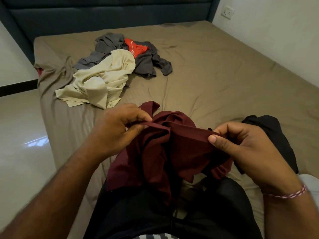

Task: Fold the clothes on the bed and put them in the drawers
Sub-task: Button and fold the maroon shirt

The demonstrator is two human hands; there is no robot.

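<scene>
A maroon garment [155, 152] hangs bunched over the near edge of the bed [215, 69]. My left hand [117, 130] pinches its upper hem on the left, and my right hand [245, 149] pinches the same hem on the right, thumb on top. Farther back on the bed lies a heap of clothes: a cream shirt [98, 83], a grey garment [148, 62] and a red one [136, 46]. A black garment [274, 135] lies crumpled just behind my right hand.
The bed has a taupe sheet and a dark blue headboard [112, 16]. Glossy floor tiles [20, 135] run along the left side. A white wall with a socket [227, 12] borders the right. My black-clad legs [172, 213] are at the bed's near edge.
</scene>
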